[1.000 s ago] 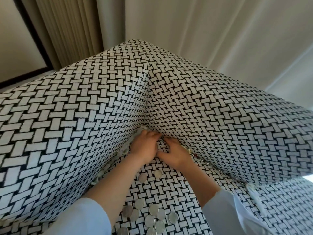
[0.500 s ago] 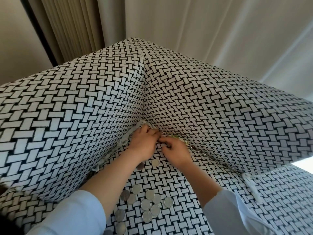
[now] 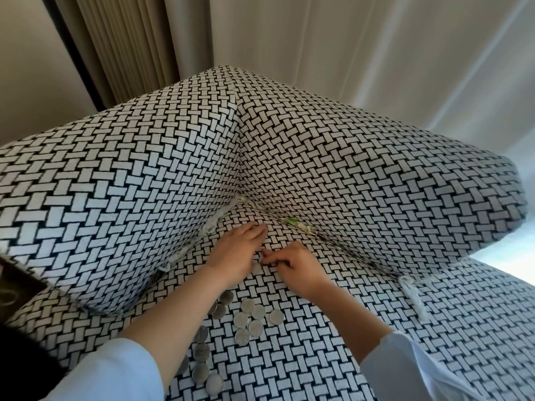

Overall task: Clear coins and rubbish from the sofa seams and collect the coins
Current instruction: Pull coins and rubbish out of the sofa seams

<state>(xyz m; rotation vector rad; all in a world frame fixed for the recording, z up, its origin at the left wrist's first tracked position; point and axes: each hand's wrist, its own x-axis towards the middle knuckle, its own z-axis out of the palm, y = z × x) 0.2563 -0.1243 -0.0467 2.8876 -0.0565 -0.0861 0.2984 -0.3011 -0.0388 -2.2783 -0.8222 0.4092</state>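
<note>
Your left hand lies flat, palm down, on the sofa seat. Its fingers are straight and close together, aimed at the inside corner where the two upright panels meet. It holds nothing.

Your right hand is just beside it, knuckles up. Its fingers are curled, tips turned toward the left hand. A single coin lies on the seat right at those tips, between the two hands. I can't tell whether you've pinched it or are only touching it.

A coin cluster lies flat on the seat between your forearms, with some coins overlapping. A coin row runs along the inner side of your left forearm toward the seat front, partly hidden by the arm.

Green and white wrapper scraps are wedged into the right seam near the corner, beyond your right hand. Something thin and metallic shows further along that seam, too small to identify.

White fluff sticks out of the left seam, just left of your left fingertips. A fluff strand hangs at the far end of the right seam.

Pale sleeves cover both lower arms. Curtains hang behind the sofa.
</note>
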